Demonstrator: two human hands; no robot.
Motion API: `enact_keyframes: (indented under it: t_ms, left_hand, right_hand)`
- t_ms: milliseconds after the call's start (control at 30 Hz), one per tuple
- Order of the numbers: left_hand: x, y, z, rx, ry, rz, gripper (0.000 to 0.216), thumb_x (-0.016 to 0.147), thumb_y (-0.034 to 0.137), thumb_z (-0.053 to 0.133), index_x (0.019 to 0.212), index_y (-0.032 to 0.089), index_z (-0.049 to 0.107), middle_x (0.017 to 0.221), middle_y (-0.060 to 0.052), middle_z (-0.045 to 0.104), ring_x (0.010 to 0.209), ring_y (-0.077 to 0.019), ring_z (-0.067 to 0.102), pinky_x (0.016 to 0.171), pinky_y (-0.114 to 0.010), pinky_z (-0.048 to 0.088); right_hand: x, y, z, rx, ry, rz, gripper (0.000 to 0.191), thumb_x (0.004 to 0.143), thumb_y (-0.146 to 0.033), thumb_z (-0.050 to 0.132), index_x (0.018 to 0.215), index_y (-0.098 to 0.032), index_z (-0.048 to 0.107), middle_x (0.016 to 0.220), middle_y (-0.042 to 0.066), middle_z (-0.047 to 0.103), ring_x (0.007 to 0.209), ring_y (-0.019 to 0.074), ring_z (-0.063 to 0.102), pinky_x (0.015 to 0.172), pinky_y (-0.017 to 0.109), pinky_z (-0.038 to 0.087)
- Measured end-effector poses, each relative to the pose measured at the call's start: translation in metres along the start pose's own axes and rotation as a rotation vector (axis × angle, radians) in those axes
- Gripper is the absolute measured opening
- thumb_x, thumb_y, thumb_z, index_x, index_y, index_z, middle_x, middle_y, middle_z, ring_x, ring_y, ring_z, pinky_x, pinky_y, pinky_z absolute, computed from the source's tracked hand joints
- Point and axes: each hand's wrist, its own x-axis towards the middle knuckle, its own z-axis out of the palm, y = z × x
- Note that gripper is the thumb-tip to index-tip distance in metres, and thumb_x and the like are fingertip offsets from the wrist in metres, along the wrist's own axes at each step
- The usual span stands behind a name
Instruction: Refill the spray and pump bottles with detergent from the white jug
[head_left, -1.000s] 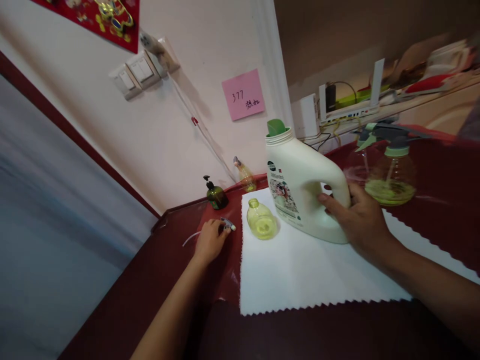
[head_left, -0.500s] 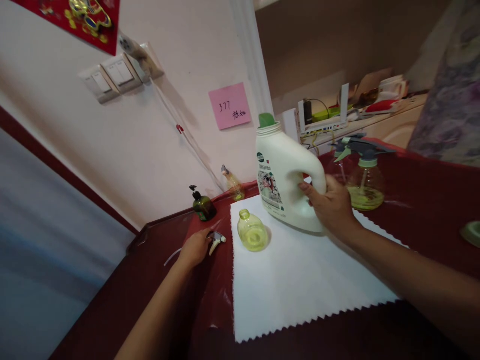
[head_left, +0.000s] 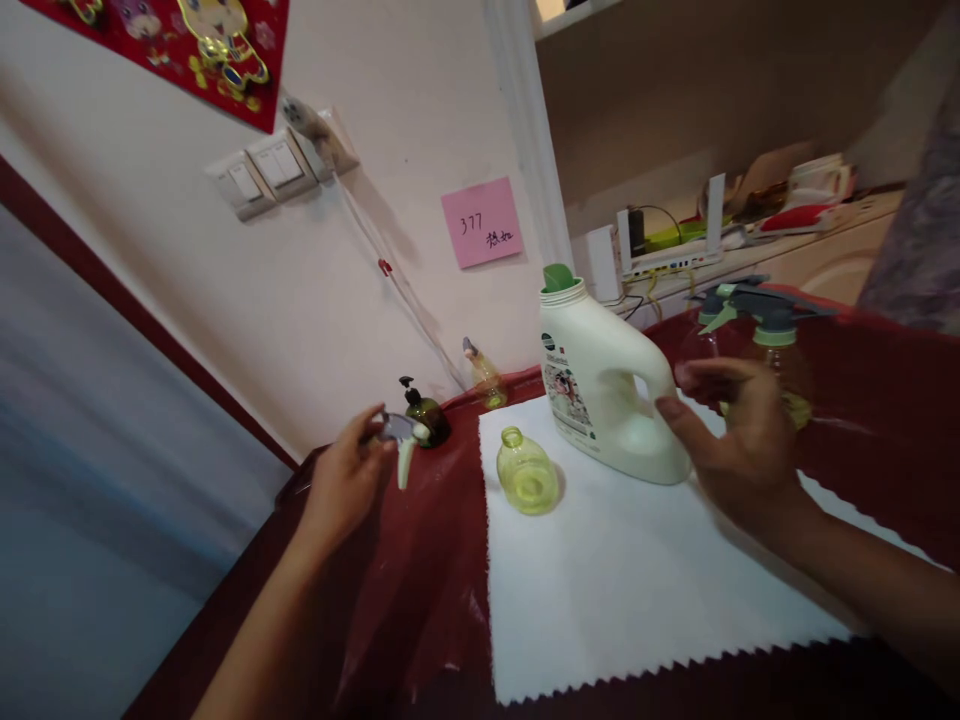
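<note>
My left hand (head_left: 346, 480) grips a grey and cream spray bottle trigger head (head_left: 403, 436), raised above the red-covered table. My right hand (head_left: 742, 440) is open, fingers apart, just right of the handle of a large pale-green detergent jug (head_left: 600, 390). The jug stands upright on a white cloth (head_left: 600, 590), its green spout uncapped. Left of it on the cloth is a yellow-green transparent bottle (head_left: 527, 475) with a bare neck and some liquid at its bottom.
A dark pump bottle (head_left: 429, 420) and a small amber spray bottle (head_left: 487, 382) stand by the wall. Behind my right hand are spray bottles with grey-green triggers (head_left: 776, 325). A white router (head_left: 671, 258) sits on the back shelf.
My right hand has let go of the jug's handle and opened beside it. My left hand has lifted the trigger head off the table. The view has shifted slightly.
</note>
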Motion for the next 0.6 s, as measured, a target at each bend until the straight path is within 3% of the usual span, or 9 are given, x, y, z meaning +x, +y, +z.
enact_keyframes:
  t_ms: [67,100,200,300,367,467,600]
  left_hand:
    - [0.004,0.024,-0.014,-0.343,0.171,0.023,0.056,0.084,0.034,0.070,0.137,0.027,0.057,0.116,-0.006,0.068,0.103,-0.0233,0.066,0.091,-0.038,0.053]
    - [0.005,0.039,-0.019,-0.523,0.250,0.043,0.054,0.080,0.032,0.075,0.133,0.029,0.061,0.113,-0.004,0.068,0.100,-0.0207,0.066,0.087,-0.034,0.055]
    - [0.008,0.086,-0.023,-0.898,0.434,0.117,0.041,0.073,0.020,0.083,0.111,0.029,0.071,0.105,-0.001,0.068,0.096,-0.0167,0.065,0.083,-0.030,0.058]
    - [0.007,0.124,-0.018,-1.064,0.421,0.160,0.026,0.076,0.016,0.083,0.098,0.026,0.073,0.106,-0.001,0.068,0.100,-0.0175,0.064,0.082,-0.030,0.060]
    - [0.007,0.139,-0.011,-1.144,0.402,0.170,0.021,0.080,0.017,0.081,0.096,0.026,0.073,0.108,-0.001,0.068,0.103,-0.0183,0.063,0.084,-0.033,0.061]
    - [0.010,0.148,0.006,-1.212,0.373,0.177,0.019,0.082,0.019,0.079,0.098,0.026,0.073,0.111,-0.001,0.069,0.106,-0.0191,0.063,0.089,-0.037,0.059]
    - [0.015,0.149,0.031,-1.251,0.321,0.127,0.021,0.080,0.023,0.082,0.099,0.026,0.073,0.110,-0.001,0.070,0.105,-0.0189,0.064,0.092,-0.037,0.056]
  right_hand:
    - [-0.010,-0.021,0.005,0.022,-0.143,-0.036,0.037,0.080,-0.050,0.073,0.104,-0.025,0.059,0.094,0.002,0.057,0.085,0.0208,0.055,0.083,0.040,0.047]
    - [-0.018,-0.027,0.012,0.046,-0.298,-0.004,0.033,0.083,-0.048,0.069,0.104,-0.026,0.058,0.093,0.001,0.057,0.085,0.0201,0.056,0.084,0.039,0.047]
    - [-0.044,-0.028,0.040,0.049,-0.531,0.078,0.044,0.081,-0.045,0.072,0.116,-0.024,0.057,0.114,0.005,0.061,0.106,0.0232,0.059,0.096,0.042,0.048]
    - [-0.065,-0.010,0.067,0.012,-0.663,0.204,0.082,0.071,-0.042,0.080,0.141,-0.017,0.044,0.144,0.016,0.050,0.134,0.0312,0.046,0.113,0.051,0.037]
    - [-0.072,0.001,0.077,-0.004,-0.735,0.273,0.095,0.069,-0.042,0.082,0.148,-0.014,0.038,0.151,0.019,0.043,0.140,0.0342,0.041,0.116,0.054,0.033]
    - [-0.076,0.008,0.081,0.005,-0.825,0.312,0.096,0.071,-0.043,0.080,0.152,-0.017,0.036,0.156,0.015,0.041,0.142,0.0324,0.040,0.118,0.051,0.033]
    - [-0.076,0.004,0.081,0.002,-0.863,0.318,0.083,0.076,-0.035,0.073,0.151,-0.022,0.039,0.153,0.010,0.046,0.139,0.0298,0.045,0.118,0.048,0.035]
